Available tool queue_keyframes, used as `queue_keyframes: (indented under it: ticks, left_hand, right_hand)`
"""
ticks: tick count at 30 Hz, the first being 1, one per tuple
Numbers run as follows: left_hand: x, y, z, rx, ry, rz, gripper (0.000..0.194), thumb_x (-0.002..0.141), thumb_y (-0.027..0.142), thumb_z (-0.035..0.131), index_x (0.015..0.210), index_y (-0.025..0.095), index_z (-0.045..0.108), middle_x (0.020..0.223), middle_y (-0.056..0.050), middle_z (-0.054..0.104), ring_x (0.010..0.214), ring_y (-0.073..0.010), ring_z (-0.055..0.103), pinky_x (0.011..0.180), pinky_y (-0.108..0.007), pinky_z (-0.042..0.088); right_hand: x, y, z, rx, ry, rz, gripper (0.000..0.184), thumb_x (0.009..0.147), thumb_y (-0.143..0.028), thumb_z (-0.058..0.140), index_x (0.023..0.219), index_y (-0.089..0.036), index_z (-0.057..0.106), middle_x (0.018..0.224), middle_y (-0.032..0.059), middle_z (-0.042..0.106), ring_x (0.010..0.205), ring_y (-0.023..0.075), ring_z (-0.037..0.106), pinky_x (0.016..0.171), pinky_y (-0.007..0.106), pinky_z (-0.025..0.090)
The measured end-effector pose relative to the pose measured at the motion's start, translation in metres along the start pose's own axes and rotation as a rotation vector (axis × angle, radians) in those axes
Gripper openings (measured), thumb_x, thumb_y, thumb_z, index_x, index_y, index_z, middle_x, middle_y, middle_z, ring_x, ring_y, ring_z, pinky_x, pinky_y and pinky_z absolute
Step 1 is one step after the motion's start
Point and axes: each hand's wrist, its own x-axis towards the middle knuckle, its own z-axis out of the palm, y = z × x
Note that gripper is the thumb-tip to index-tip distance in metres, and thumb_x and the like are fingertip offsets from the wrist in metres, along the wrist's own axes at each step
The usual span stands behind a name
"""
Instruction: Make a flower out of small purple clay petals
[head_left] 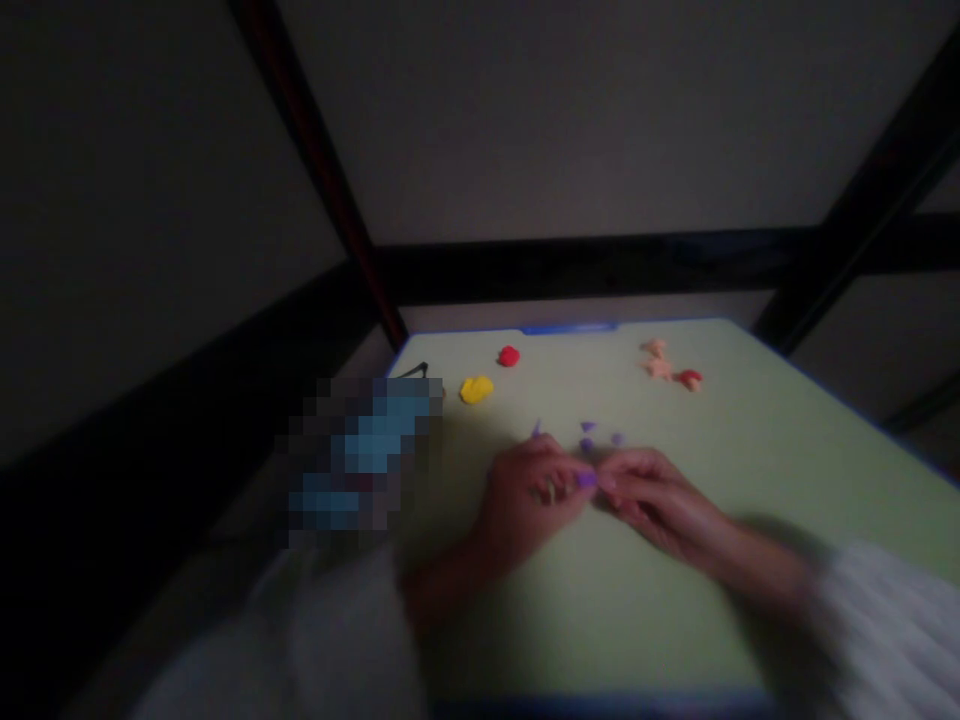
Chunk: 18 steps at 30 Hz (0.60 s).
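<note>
A plain wall (585,130) fills most of what I see beyond the work, crossed low down by a dark rail (585,268). Against it I have the pale green tabletop (795,460), edged in blue, with a blue strip (570,328) midway along its far edge. Two pale sleeves come in from below, the left sleeve (345,640) blurred and the right sleeve (892,620) ribbed. A pixelated patch (386,430) in blue and grey blocks the tabletop's left side from me; I cannot tell what lies under it.

The left hand (517,500) is pinched on a small purple piece (586,480), just above the middle of the tabletop. The right hand (660,500) has its fingertips drawn in at that piece's right end; I cannot tell whether they grip it.

Farther off, left of centre, I see a yellow lump (476,389) of what looks like modelling clay, with a red lump (509,356) just behind it. Far right sit some peach pieces (660,369) and a red-and-peach piece (690,380) near them. Three purple bits (588,427) lie just beyond the fingers; the left hand partly blocks a purple sliver (537,427).
</note>
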Motion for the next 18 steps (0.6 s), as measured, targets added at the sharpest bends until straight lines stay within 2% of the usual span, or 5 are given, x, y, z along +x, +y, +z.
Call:
queue_keyframes:
  ticks: [4,11,18]
  left_hand:
    - [0.0003,-0.0012,0.0001,-0.012,0.008,0.013,0.016,0.063,0.011,0.069,0.079,0.013,0.070,0.060,0.002,0.055,0.044,-0.0036,0.046,0.040,-0.014,0.040]
    - [-0.0001,-0.0045,0.0000,-0.023,0.012,0.043,0.008,0.065,0.011,0.068,0.072,0.013,0.070,0.058,0.002,0.054,0.044,-0.0031,0.043,0.040,-0.014,0.037]
    - [-0.0005,0.0021,-0.0012,-0.083,0.017,-0.017,0.008,0.064,0.009,0.067,0.070,0.013,0.070,0.057,0.003,0.051,0.044,-0.0032,0.044,0.041,-0.014,0.039]
  right_hand:
    - [0.0005,0.0009,0.0016,0.000,0.014,-0.012,0.013,0.056,-0.023,0.080,0.057,-0.015,0.070,0.043,-0.0043,0.051,0.037,0.0005,0.037,0.035,0.013,0.021]
    - [-0.0006,0.0046,0.0011,0.008,0.031,-0.020,0.008,0.058,-0.020,0.078,0.060,-0.016,0.071,0.047,-0.0033,0.054,0.039,0.0011,0.039,0.037,0.015,0.021]
    - [-0.0030,0.0054,0.0026,0.031,0.035,0.034,0.011,0.057,-0.021,0.080,0.064,-0.018,0.073,0.048,-0.0030,0.056,0.040,0.0010,0.041,0.039,0.015,0.024]
